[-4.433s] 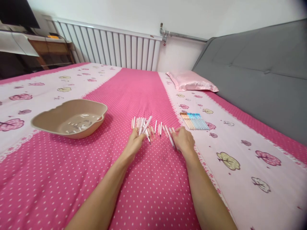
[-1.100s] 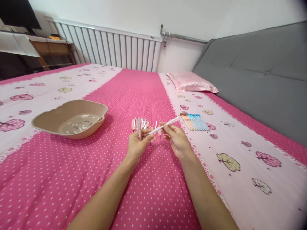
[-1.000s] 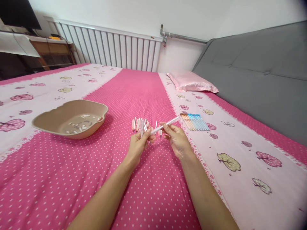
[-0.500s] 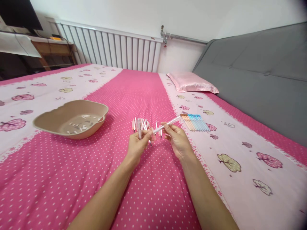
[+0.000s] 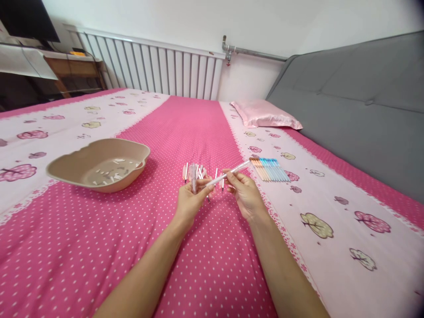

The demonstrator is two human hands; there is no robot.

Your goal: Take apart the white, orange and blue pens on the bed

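My right hand (image 5: 247,194) is closed, pinching a slim whitish pen (image 5: 236,169) that slants up to the right. The pen's lower left end meets the thumb tip of my left hand (image 5: 189,201). My left hand is also closed, with a clear plastic pen piece (image 5: 194,179) standing nearly upright in its fingers. Just beyond the hands lie several white refills (image 5: 216,172) with dark tips and pale pink pen parts, partly hidden by my fingers. Right of them, a neat row of orange and blue pens (image 5: 270,170) lies on the bedspread.
A beige basin (image 5: 132,152) with small white and grey bits inside stands on the pink dotted bedspread (image 5: 198,128) at left. A pink pillow (image 5: 265,114) lies near the grey headboard (image 5: 357,97). A white radiator (image 5: 159,66) lines the wall behind.
My left hand has turned slightly, its clear piece now more upright and its thumb against the pen's lower end. My right hand has barely moved.
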